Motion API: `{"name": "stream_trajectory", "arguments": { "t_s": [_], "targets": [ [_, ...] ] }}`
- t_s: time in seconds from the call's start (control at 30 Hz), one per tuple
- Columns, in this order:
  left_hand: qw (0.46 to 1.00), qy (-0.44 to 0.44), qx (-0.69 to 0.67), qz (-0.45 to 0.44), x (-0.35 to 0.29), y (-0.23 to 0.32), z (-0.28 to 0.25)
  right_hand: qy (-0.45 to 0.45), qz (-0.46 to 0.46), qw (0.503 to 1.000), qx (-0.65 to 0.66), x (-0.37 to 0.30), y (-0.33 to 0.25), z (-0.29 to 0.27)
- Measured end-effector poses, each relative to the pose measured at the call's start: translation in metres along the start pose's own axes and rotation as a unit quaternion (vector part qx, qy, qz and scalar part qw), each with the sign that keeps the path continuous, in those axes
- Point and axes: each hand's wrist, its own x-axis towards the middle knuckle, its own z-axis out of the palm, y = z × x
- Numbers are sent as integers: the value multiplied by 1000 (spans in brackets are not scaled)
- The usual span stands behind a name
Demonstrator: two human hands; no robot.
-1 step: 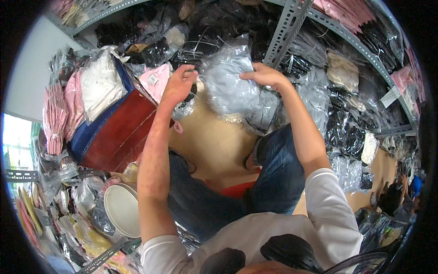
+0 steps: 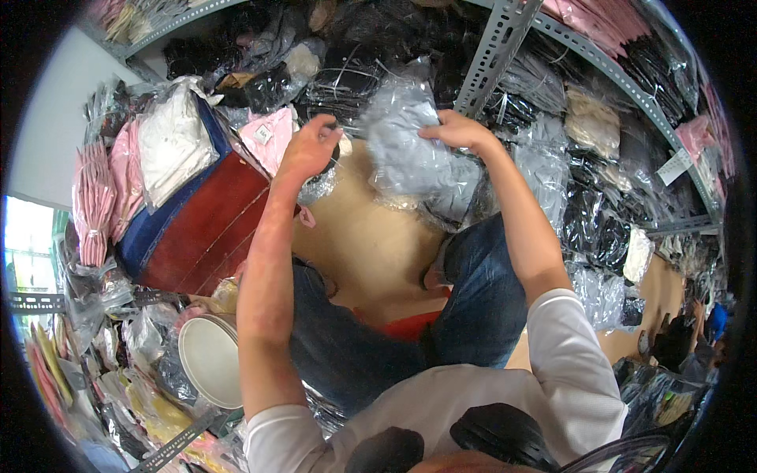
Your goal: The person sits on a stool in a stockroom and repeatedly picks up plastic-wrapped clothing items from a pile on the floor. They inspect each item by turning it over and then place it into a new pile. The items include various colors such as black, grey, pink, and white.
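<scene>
My right hand (image 2: 456, 130) grips the right side of a clear plastic bag holding a folded light grey garment (image 2: 406, 138), thumb on top and fingers underneath. The bag tilts, and its left edge is blurred. Left of it, my left hand (image 2: 314, 146) is raised with half-curled fingers, a gap between thumb and forefinger, apart from the bag. A dark spot shows at its fingertips; I cannot tell whether it lies behind them. Just below the held bag rests a pile of bagged grey garments (image 2: 461, 189). Beside my left hand lies a bagged pink garment (image 2: 270, 134).
A dark red box-like block (image 2: 209, 229) at left bears a bagged white garment (image 2: 177, 150). Metal shelf posts (image 2: 497, 59) and black bagged garments (image 2: 347, 83) stand ahead. Bagged clothes fill the right side. A white round lid or tub (image 2: 209, 361) is by my left elbow.
The bagged grey garment has shifted slightly right, and its left edge has swung away from my left hand. My right hand has moved a little with it; my left hand barely moves.
</scene>
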Motion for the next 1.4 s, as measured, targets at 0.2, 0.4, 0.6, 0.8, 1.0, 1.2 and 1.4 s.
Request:
{"name": "stream_trajectory", "arguments": {
  "t_s": [0.2, 0.4, 0.6, 0.8, 1.0, 1.2, 1.4],
  "targets": [
    [961, -201, 187, 33, 23, -49, 25, -23, 85, 973, -211, 44, 58, 36],
    [983, -116, 117, 74, 29, -38, 20, -242, 164, 956, -17, 45, 42, 35],
    [972, -169, 159, 27, 18, -37, 0, -80, -83, 955, -272, 80, 8, 27],
    [980, -168, 109, -8, 13, -49, 4, 67, -318, 888, -325, 94, 83, 81],
    [976, -164, 145, 17, 9, -50, -2, -122, -182, 866, -450, 102, 178, 131],
    [980, -144, 133, 35, 7, -59, -3, -231, -100, 863, -439, 109, 143, 121],
    [991, -94, 77, -57, -5, -59, -37, -90, -119, 881, -449, 119, 79, 109]
  ]
}}
